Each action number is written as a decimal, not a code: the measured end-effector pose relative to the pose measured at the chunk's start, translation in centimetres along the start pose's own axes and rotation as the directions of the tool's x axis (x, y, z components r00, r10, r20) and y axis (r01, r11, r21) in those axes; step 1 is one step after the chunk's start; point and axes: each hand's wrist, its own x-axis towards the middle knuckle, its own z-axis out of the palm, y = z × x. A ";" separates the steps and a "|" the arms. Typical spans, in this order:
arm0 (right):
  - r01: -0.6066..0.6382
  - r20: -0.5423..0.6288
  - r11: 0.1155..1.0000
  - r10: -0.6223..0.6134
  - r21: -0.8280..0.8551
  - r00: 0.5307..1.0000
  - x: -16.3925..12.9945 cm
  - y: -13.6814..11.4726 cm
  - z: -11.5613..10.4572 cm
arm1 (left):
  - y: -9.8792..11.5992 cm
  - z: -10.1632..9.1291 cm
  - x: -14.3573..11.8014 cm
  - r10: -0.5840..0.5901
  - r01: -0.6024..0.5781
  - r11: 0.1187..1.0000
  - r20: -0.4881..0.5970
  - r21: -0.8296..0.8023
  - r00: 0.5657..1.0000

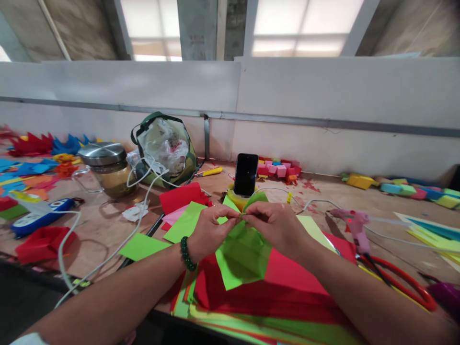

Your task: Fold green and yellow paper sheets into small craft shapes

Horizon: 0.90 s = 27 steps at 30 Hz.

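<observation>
Paper, a thin lime-green folded sheet [241,254], hangs at the centre of the frame, pinched along its top edge by both hands. The left hand [208,232] comes in from the lower left with a dark green bead bracelet [187,254] on its wrist; the right hand [280,227] comes in from the lower right. Their fingertips meet almost touching at the top of the sheet, each closed tight on the paper, so the grip point sits above the sheet and the bulk of it drops down and toward the viewer. The long axis of the sheet runs roughly top to bottom of the frame, and both hands look equally near the fold.

The paper looks smooth, matte and light, with sharp creases and a pointed flap rising behind the fingers. Below it lies a flat stack of red and green paper sheets [287,297] at the near edge of the brown wooden table [104,225]. Right of centre lies a pink plastic glue gun [354,225] with a white cord, and beside it red-handled scissors [398,282]. Just behind the hands a black smartphone [246,174] stands upright. In the left of the frame sits a glass jar with a shiny metal lid [105,167], next to a green bag holding crumpled clear plastic [165,143].
</observation>
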 end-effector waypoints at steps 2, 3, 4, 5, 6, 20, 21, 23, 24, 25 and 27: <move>0.029 -0.009 0.999 -0.030 -0.045 1.000 -0.1 0.0 0.0 | 0.0 0.0 0.0 0.009 -0.009 1.000 0.003 0.006 1.000; 0.045 -0.011 0.997 -0.046 -0.062 0.999 -0.1 0.0 0.0 | 0.0 0.0 0.0 0.002 -0.002 1.000 0.008 0.004 1.000; 0.062 -0.010 0.995 -0.063 -0.074 0.998 -0.1 0.0 -0.1 | 0.1 0.0 0.0 -0.013 0.013 1.000 0.015 -0.005 1.000; 0.077 -0.009 0.994 -0.078 -0.081 0.997 0.0 -0.1 -0.2 | 0.3 0.0 0.0 -0.033 0.034 0.999 0.026 -0.022 0.999; 0.090 -0.010 0.993 -0.091 -0.082 0.996 0.0 0.0 -0.3 | 0.5 -0.1 0.1 -0.064 0.066 0.997 0.044 -0.049 0.997; 0.128 0.053 0.991 -0.130 0.040 0.990 0.0 0.5 -1.0 | -0.1 0.6 0.7 -0.211 0.350 0.801 0.318 -0.486 0.924; 0.123 0.037 0.992 -0.124 0.021 0.992 0.0 0.4 -1.0 | -0.2 0.7 0.7 -0.212 0.335 0.814 0.295 -0.474 0.932; 0.126 0.010 0.992 -0.126 -0.016 0.992 -0.1 0.2 -0.8 | -0.4 0.7 0.6 -0.214 0.302 0.852 0.241 -0.427 0.947; 0.134 -0.003 0.991 -0.134 -0.031 0.991 -0.1 0.1 -0.7 | -0.5 0.8 0.6 -0.215 0.285 0.872 0.212 -0.399 0.953; 0.146 -0.014 0.988 -0.147 -0.041 0.989 -0.2 0.1 -0.6 | -0.5 0.8 0.6 -0.217 0.273 0.887 0.188 -0.371 0.958; 0.177 -0.038 0.981 -0.180 -0.074 0.983 -0.3 0.1 -0.3 | -0.4 0.8 0.5 -0.225 0.264 0.906 0.152 -0.332 0.963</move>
